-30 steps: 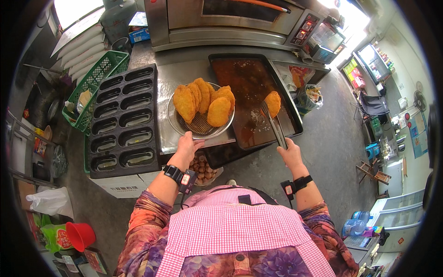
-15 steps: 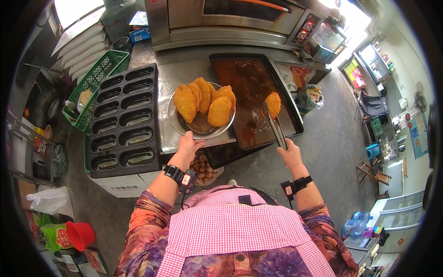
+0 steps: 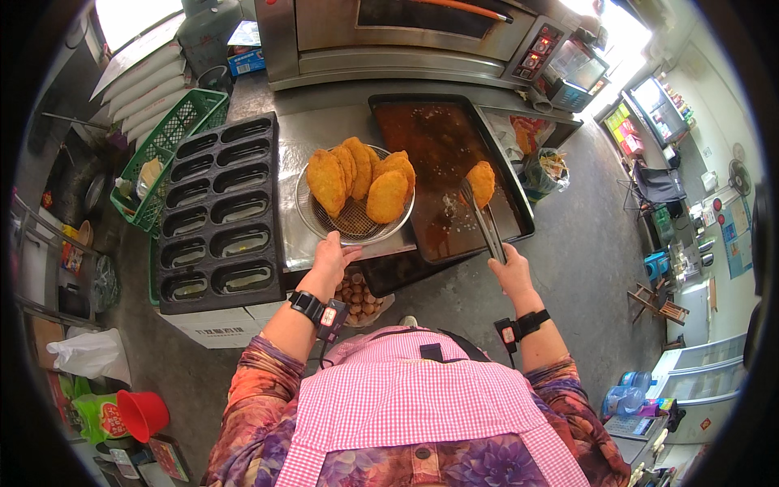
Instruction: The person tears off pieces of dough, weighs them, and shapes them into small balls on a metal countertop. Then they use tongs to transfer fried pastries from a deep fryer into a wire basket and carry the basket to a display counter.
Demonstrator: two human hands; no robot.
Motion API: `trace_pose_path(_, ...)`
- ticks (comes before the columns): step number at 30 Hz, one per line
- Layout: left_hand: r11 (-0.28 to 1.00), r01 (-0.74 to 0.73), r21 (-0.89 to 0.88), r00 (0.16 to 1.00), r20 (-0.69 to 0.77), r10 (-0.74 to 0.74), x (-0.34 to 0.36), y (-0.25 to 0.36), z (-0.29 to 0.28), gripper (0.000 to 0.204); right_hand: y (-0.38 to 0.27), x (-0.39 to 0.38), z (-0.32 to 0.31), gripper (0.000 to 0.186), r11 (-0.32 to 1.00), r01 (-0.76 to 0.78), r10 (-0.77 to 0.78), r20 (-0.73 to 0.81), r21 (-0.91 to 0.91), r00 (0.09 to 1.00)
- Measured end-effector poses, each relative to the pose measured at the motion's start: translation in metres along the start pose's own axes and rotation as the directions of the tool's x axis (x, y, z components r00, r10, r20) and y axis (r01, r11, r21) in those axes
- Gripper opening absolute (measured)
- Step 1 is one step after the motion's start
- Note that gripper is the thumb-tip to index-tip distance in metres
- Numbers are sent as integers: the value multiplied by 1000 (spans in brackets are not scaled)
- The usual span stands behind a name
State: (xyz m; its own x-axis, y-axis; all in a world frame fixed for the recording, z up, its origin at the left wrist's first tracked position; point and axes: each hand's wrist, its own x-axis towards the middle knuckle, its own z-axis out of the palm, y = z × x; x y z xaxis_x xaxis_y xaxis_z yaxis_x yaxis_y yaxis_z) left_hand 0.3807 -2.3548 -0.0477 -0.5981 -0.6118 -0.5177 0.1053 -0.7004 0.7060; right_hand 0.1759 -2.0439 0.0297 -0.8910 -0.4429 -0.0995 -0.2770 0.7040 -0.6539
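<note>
My left hand is closed at the near rim of a round wire strainer, its thumb up against the metal edge. Several golden fried pastries stand and lean in the strainer, which rests over a steel surface. In my right hand is a pair of metal tongs, gripped near the back end. The tongs' tips are at one more golden pastry, above or on a dark oily baking tray; I cannot tell whether it touches the tray. White crumbs are scattered across the tray.
Left of the strainer lies a black multi-cavity mould pan on a white box. Behind stands a steel oven. A green crate is at the far left. Below the steel surface, eggs fill a container near my feet.
</note>
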Motion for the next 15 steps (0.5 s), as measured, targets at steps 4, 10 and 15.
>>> trace_pose_path(4, 1000, -4, 6, 1000, -1, 4, 2, -1, -1, 40, 0, 0, 1, 50, 999, 37, -37, -15, -17, 999)
trace_pose_path(10, 1000, 0, -3, 1000, 11, 0, -1, 0, 0, 39, -2, -1, -1, 52, 999, -29, 30, 17, -14, 999)
trace_pose_path(15, 1000, -2, 7, 1000, 7, 2, -4, 3, 2, 40, -3, -2, -1, 52, 999, -22, 23, 7, -27, 1000)
